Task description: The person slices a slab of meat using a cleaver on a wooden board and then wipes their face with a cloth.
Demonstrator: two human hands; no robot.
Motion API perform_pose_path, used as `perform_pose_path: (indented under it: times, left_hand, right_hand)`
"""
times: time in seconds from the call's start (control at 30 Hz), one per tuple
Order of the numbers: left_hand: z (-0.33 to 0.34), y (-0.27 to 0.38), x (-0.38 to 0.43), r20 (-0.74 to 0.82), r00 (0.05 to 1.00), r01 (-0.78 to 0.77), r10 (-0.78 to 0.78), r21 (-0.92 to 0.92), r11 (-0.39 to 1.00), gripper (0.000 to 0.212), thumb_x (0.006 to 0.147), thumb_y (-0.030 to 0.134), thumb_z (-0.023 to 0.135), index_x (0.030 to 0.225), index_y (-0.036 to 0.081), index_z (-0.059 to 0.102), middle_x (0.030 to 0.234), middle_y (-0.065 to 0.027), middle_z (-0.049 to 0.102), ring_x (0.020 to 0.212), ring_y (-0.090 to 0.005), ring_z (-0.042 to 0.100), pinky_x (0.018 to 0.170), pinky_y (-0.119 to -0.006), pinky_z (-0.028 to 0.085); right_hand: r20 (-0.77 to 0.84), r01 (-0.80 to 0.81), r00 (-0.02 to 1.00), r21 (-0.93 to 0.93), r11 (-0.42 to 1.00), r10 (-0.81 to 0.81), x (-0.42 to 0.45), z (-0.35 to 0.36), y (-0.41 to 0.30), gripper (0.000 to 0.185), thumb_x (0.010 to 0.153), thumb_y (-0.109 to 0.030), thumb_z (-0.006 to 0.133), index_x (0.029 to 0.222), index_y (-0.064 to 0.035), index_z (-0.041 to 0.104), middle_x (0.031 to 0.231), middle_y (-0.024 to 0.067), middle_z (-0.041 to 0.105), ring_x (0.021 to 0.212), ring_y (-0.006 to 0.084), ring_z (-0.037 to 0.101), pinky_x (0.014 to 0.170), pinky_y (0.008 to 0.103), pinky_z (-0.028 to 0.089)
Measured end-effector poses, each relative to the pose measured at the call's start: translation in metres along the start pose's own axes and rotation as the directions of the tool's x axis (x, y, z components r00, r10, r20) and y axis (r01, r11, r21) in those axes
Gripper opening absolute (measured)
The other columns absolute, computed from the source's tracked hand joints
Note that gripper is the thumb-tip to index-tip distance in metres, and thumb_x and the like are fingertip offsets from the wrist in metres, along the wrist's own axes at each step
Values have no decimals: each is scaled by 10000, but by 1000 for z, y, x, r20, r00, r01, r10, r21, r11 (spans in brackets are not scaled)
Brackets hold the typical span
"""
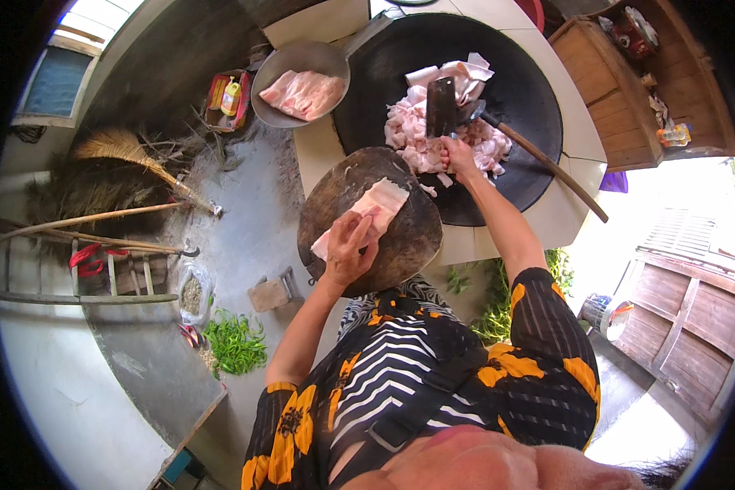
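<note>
My right hand (458, 159) grips the handle of a dark-bladed cleaver (441, 107), held above a heap of cut pork fat (413, 144) in a large black wok (530, 73). My left hand (350, 248) lies on a pale slab of pork fat (387, 199), fingertips bent against it. The slab rests on a round wooden chopping board (419, 245) at the wok's near left edge. A spatula with a long wooden handle (548, 162) leans in the wok, its metal head partly hidden near the meat. Broader pale strips (474, 70) top the heap's far side.
A metal pan (269, 64) with a larger raw meat slab (303, 95) sits beyond the board, on the tiled stove (579, 135). Left on the floor are a straw broom (135, 156), a small stool (269, 294) and green leaves (236, 343). A wooden cabinet (612, 92) stands right.
</note>
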State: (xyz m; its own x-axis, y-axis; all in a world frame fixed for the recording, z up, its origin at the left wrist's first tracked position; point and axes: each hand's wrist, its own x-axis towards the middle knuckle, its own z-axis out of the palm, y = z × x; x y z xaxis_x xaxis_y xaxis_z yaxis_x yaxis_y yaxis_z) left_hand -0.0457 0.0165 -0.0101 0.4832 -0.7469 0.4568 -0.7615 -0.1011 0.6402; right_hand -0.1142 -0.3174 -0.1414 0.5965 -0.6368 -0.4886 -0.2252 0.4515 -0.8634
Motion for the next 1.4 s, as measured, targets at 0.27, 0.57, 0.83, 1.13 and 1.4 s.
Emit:
perform_pose_path:
  times: [0.27,0.57,0.83,1.13,1.4]
  left_hand:
    - [2,-4,-6,-4,1000,7,-7,10,1000,501,682,1,683,1169,45,572,1100,-188,530,996,-346,540,840,-410,475]
    - [-8,3,1,-17,999,-30,30,-39,999,505,705,3,678,1195,22,554,1089,-191,537,999,-360,540,847,-427,466]
    - [-25,7,-10,-59,998,4,-5,-19,1000,371,723,38,713,1066,-10,582,1083,-201,550,991,-363,551,824,-416,476]
    - [-21,9,9,-36,995,-99,98,-24,995,336,720,52,736,1024,1,601,1065,-174,564,950,-353,555,806,-413,479]
    - [-1,0,18,-37,976,-214,216,57,975,242,704,70,756,933,75,679,1000,-103,636,983,-336,559,846,-412,480]
  right_hand:
    - [412,522,698,-853,23,-586,-96,-7,-66,283,785,-194,681,1000,-68,547,766,164,612,711,368,620,599,437,484]
    - [477,593,745,-794,134,-466,-223,14,-119,246,811,-247,667,876,-49,537,700,138,581,660,306,616,560,401,456]
    - [420,400,902,-721,566,-103,-314,44,-143,270,857,-271,635,914,-14,579,663,182,562,577,249,543,564,368,421]
    - [440,406,896,-767,496,-55,-327,53,-139,258,856,-254,616,970,-24,595,787,229,615,711,408,592,613,419,455]
    - [411,397,912,-869,296,-17,-326,54,-126,276,875,-274,586,924,-5,555,754,246,593,729,447,574,634,490,446]
